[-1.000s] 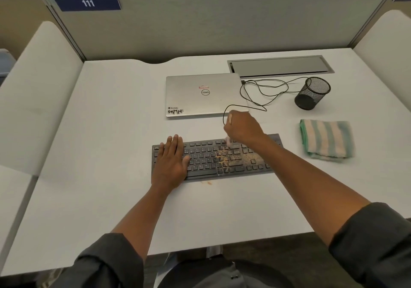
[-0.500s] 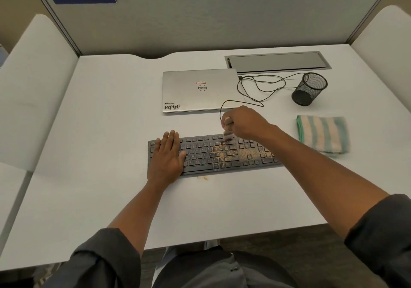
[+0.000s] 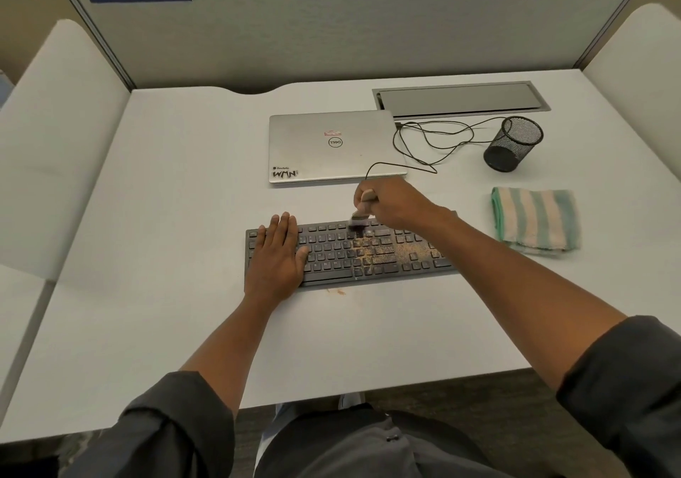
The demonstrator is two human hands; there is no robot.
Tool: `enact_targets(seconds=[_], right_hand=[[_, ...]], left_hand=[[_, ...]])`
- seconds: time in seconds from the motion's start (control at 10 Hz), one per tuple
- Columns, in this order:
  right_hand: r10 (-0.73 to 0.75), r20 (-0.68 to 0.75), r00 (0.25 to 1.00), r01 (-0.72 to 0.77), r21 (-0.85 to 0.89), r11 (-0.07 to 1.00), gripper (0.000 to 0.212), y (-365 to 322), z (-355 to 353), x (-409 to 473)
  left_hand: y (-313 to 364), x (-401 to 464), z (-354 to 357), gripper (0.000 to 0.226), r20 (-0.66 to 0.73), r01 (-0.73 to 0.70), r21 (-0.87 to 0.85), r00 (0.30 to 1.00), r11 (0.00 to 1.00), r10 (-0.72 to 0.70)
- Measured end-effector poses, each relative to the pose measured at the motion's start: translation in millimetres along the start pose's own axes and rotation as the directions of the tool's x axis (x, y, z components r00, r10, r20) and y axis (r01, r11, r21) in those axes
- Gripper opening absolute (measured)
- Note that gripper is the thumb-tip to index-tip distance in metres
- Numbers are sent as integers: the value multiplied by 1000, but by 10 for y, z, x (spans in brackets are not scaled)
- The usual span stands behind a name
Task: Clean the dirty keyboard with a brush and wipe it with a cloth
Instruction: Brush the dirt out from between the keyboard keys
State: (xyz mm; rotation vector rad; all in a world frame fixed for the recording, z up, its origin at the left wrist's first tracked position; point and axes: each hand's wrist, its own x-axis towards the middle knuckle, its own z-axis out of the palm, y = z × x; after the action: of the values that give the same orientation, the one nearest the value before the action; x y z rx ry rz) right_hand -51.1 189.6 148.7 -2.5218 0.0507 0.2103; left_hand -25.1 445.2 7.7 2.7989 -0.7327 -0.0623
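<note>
Black plastic keys, flat and low, are making up the keyboard (image 3: 350, 252), which is lying lengthwise on the smooth white desk (image 3: 147, 256) under both hands. Gritty tan crumbs are dusting its right-of-centre keys, just below the right hand, and a few orange specks are sitting on the desk at its near edge. The left hand (image 3: 276, 256) is lying flat, fingers straight and close together, pressing down on the keyboard's left end. The right hand (image 3: 390, 203) is curling round the pale wooden handle of a small brush (image 3: 361, 215), whose dark bristles are touching the upper key rows, between the two hands. Dark grey sleeves are bunching at both forearms.

Well to the right of the right hand, a folded terry cloth (image 3: 534, 219) with green and cream stripes is lying on the desk, fuzzy and soft-edged. Beyond the right hand, a closed silver laptop (image 3: 331, 145) with stickers is resting flat; a thin black cable (image 3: 431, 138) is looping beside it. Farther right, a cylindrical black wire-mesh pen cup (image 3: 512, 145) is standing, and behind it a rectangular grey metal hatch (image 3: 460, 99) is sitting flush in the desk.
</note>
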Motion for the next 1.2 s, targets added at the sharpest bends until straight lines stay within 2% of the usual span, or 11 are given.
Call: enact_targets(seconds=[0.1,0.2,0.3,0.4,0.5,0.6,0.7,0.8,1.0,1.2], right_hand=[[-10,25,1000,11,-42,999,15,3,43,8],[26,51,998,-10,-289,957,17,34,-43,22],[70,41,997,-53,-332,942,24,49,-112,18],[68,8,998,-66,-115,991,26,25,-87,0],[63,-31,998,-62,30,998,17,-24,-8,-14],[72,-87,994,-69,40,997,22,-73,154,-46],[105,-78,991,-110,-53,993,28,-66,221,-53],[123,-56,991,-127,-68,990,28,-106,184,-27],[131,-124,984,-135,-29,990,28,-218,227,19],[234,-59,970,-237,-49,970,26,-224,223,0]], left_hand=[[-1,3,-1,77,-3,0,-3,1000,1000,0],[0,6,1,77,5,1,-1,1000,1000,-1],[-5,2,1,78,0,1,-2,1000,1000,-1],[-2,6,0,78,0,0,-3,1000,1000,0],[-2,4,0,78,-3,-2,-5,1000,1000,2],[-2,6,-3,78,3,-1,-3,1000,1000,1],[4,5,0,78,2,-1,-4,1000,1000,1],[-1,1,2,78,4,2,-9,1000,1000,-2],[-5,-1,4,77,-1,2,-16,1000,1000,-2],[-9,-7,9,76,-2,1,-15,1000,1000,-1]])
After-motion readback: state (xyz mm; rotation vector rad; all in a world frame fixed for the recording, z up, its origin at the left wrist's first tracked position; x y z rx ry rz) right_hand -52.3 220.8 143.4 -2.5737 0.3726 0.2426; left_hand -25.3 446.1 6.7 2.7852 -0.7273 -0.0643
